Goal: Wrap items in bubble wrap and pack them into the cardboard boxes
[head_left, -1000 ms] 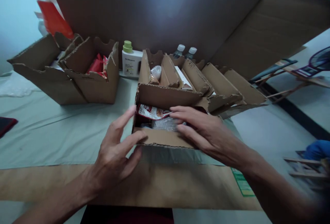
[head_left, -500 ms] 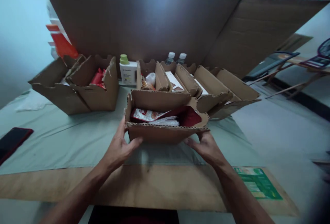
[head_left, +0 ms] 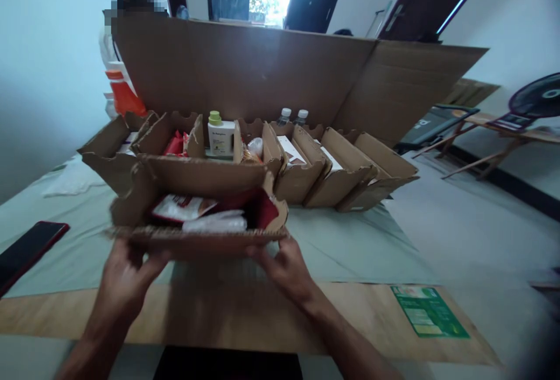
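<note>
An open-topped cardboard box (head_left: 205, 174) is held sideways in front of me, slightly blurred by motion. My left hand (head_left: 129, 275) grips its left end, thumb along the near wall and the other fingers partly hidden beneath. At the right end my right hand (head_left: 280, 266) holds it the same way. Inside lie a red-and-white printed packet (head_left: 181, 207), a clear plastic-wrapped item (head_left: 216, 222) and something dark red (head_left: 265, 211). Behind it stands a row of similar boxes; one (head_left: 172, 135) with a red packet (head_left: 177, 143) is nearest, partly covered by the held box.
A white bottle with a green cap (head_left: 221, 138) stands in the row's gap. Two clear bottles (head_left: 284, 115) and a tall cardboard panel (head_left: 245, 70) are behind. A phone (head_left: 32, 251) lies left on the green cloth, a green printed sheet (head_left: 431, 311) at front right.
Both hands have carried the box left and closer to me. More boxes on the right of the row now show. The camera view has tilted up somewhat.
</note>
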The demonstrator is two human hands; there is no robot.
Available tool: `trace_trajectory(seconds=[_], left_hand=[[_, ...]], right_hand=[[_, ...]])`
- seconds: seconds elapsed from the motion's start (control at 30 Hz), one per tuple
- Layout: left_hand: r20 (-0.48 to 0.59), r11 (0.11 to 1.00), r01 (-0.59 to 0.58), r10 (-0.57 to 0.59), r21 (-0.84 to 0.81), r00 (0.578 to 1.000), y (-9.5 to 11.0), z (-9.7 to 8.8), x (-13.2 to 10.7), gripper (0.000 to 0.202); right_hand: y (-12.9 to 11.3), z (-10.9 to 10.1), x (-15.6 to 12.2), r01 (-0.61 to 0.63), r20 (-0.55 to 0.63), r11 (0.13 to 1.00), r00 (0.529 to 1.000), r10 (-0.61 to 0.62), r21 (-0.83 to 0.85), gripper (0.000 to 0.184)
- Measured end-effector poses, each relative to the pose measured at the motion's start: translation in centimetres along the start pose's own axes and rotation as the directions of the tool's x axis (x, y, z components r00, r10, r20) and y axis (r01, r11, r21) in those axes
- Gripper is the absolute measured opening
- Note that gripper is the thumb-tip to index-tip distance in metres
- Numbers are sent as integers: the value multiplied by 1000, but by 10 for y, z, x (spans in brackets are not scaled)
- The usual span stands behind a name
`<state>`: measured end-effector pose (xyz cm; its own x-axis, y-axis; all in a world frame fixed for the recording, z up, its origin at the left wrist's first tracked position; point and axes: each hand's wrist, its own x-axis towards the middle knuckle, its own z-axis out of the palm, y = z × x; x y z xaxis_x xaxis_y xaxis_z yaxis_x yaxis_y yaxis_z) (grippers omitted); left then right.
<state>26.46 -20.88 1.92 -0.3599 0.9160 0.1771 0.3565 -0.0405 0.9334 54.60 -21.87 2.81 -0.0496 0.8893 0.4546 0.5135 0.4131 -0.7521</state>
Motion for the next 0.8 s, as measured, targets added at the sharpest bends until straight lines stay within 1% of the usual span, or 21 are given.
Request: trace_trajectory(seconds=[0.03, 0.07, 0.1, 0.17, 0.2, 0.23, 0.27, 0.3, 0.33, 0.37, 0.43, 0.5, 0.53, 0.57, 0.6, 0.67, 0.73, 0.8], left_hand=[[25, 996, -30, 32, -89, 999, 10, 11, 8, 55], [89, 984, -49, 64, -169, 994, 19, 22, 11, 61], [138, 970, -74, 108, -232, 985, 25, 33, 9, 68], [235, 955, -100, 169, -278, 957, 27, 48, -7, 76], [272, 955, -97, 176, -281, 946, 23, 50, -18, 77], [286, 957, -88, 169, -275, 943, 17, 49, -27, 76], [274, 962, -75, 149, -264, 950, 10, 44, -32, 74], [247, 966, -64, 128, -251, 960, 3, 38, -32, 72], [209, 967, -64, 117, -245, 971, -3, 31, -26, 71], [176, 966, -74, 120, -246, 977, -8, 24, -16, 71], [145, 952, -118, 163, -281, 976, -14, 12, 12, 76], [135, 929, -160, 215, -333, 967, -17, 5, 35, 85], [113, 925, -171, 220, -339, 969, -20, 4, 39, 89], [89, 929, -168, 208, -328, 974, -23, 3, 37, 91], [55, 938, -157, 182, -309, 982, -27, 4, 29, 91], [22, 956, -100, 111, -274, 994, -37, 8, 0, 86], [61, 959, -46, 66, -280, 996, -46, 15, -34, 81], [146, 954, -30, 77, -298, 986, -52, 24, -59, 84]], right_hand=[[1, -4, 6, -10, -18, 1000, 1000, 10, 13, 44], [2, -11, 6, -35, -49, 999, 998, 36, 9, 41], [4, -20, 1, -71, -84, 997, 994, 70, -11, 37], [6, -37, -22, -160, -155, 984, 977, 147, -77, 33], [6, -42, -38, -189, -165, 978, 971, 172, -92, 35], [5, -43, -52, -206, -171, 974, 967, 188, -96, 39], [4, -40, -66, -209, -159, 973, 968, 192, -94, 45], [2, -32, -76, -204, -142, 975, 971, 191, -90, 51], [-1, -23, -83, -199, -121, 976, 975, 189, -84, 57], [-3, -12, -87, -193, -100, 978, 978, 185, -80, 62], [-5, 7, -90, -136, -39, 987, 990, 133, -83, 66], [-3, 15, -90, -32, 26, 995, 999, 35, -97, 60], [0, 15, -88, 15, 47, 994, 999, -10, -110, 54], [4, 13, -86, 41, 51, 991, 998, -34, -127, 49], [8, 9, -82, 36, 44, 989, 999, -30, -142, 46], [18, 3, -70, -31, 26, 989, 999, 35, -143, 49], [26, 3, -53, -95, 70, 991, 992, 102, -94, 57], [32, 8, -37, -142, 168, 990, 976, 140, -1, 60]])
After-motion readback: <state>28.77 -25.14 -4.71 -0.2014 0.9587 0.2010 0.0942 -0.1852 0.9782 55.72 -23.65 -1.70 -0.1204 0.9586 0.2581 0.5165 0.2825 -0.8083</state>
